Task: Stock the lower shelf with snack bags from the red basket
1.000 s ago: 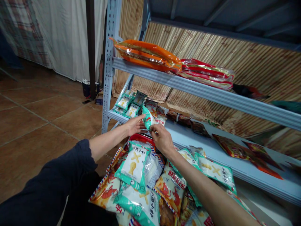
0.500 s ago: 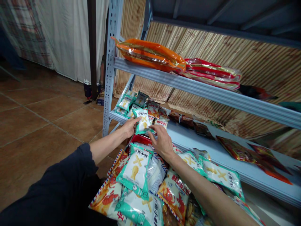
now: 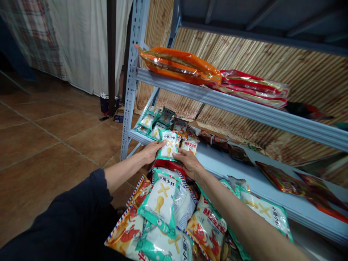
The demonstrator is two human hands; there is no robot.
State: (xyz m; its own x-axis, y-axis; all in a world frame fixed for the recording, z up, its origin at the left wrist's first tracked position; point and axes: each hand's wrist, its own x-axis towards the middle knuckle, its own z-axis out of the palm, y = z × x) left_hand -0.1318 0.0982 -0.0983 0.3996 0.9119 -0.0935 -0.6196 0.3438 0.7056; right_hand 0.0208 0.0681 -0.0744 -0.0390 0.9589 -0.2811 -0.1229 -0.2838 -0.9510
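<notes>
Seen from my remote post, a blue-grey perforated metal upright [image 3: 130, 83] and the pale blue lower shelf [image 3: 212, 159] frame the scene, with a glossy orange plastic bag [image 3: 179, 65] and flat red-and-gold plastic bags [image 3: 252, 87] on the tier above. Past the rack stand a dark brown post [image 3: 111, 54] and a whitish cloth curtain [image 3: 87, 43] over brown floor tiles [image 3: 67, 134]. A heap of larger snack bags fills the foreground, and the bare right forearm [image 3: 231, 203] crosses it, blocking my view of part.

At center, before the shelf's left end, a small teal-and-white plastic packet [image 3: 169, 146] is gripped at its left side by the left hand [image 3: 153, 151], thumb across the front. The right hand [image 3: 189, 161] has fingers at its lower right edge; whether they pinch, I cannot tell.

One second earlier the packet was twisted nearly edge-on; now its printed front faces me, lettering uppermost.

I count one packet in the hands, one orange bag, at least four teal-and-white pouches [image 3: 149, 120] on the shelf's left end, and in the heap at least three teal-bordered white bags [image 3: 160, 195] and two stripe-edged red-and-yellow bags [image 3: 208, 228].
</notes>
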